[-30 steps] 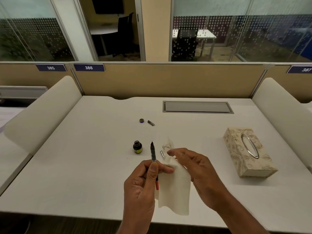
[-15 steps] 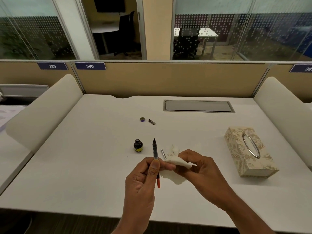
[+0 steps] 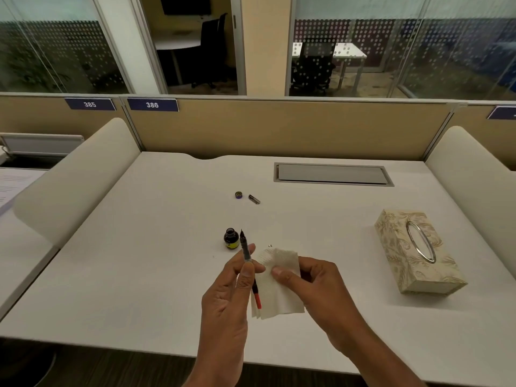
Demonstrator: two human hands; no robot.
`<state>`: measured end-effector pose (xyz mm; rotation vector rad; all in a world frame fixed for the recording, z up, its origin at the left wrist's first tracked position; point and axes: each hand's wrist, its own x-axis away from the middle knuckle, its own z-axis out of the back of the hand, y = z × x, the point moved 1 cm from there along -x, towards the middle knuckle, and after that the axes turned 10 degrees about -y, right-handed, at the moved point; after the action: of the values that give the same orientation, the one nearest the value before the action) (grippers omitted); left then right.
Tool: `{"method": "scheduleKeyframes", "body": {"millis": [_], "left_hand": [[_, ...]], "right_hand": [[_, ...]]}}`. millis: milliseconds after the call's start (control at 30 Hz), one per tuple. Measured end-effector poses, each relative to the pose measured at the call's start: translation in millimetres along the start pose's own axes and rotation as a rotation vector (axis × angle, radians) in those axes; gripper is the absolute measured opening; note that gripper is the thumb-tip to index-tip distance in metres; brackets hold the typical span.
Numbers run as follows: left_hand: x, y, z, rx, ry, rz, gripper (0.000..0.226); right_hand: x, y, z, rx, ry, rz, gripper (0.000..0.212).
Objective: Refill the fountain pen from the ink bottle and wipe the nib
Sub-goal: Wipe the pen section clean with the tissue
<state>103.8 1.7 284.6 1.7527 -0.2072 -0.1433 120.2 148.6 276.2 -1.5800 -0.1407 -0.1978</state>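
I see the left grip [image 3: 229, 297] pinching the pen [image 3: 245, 251], nib up, over the middle of the counter [image 3: 139, 275], nearer its front edge. The right grip [image 3: 315, 291] holds a folded tissue [image 3: 279, 297] just beside the pen. The open ink bottle [image 3: 231, 239] stands just behind the nib. Its cap [image 3: 238, 194] lies farther back. A tissue box [image 3: 413, 252] sits near the right edge.

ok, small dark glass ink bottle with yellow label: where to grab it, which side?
Small dark ink bottle: grip the body at the yellow label, from its left. It stands upright, uncapped, so avoid the mouth; the black fountain pen in the left hand crowds its right.
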Motion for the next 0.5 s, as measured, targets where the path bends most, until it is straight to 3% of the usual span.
{"method": "scheduleKeyframes", "body": {"millis": [200, 500], "left_hand": [[-1.8, -1.7, 1.0, 0.184, 0.004, 0.157, 0.023], [-7.5, -18.6, 15.6, 0.235, 0.050, 0.248, 0.023]], "right_hand": [[-10.5, -1.2, -18.3, -0.060, -0.116, -0.045, 0.026], [-27.6, 11.9, -31.2, -0.029, -0.238, -0.140, 0.019]]}}
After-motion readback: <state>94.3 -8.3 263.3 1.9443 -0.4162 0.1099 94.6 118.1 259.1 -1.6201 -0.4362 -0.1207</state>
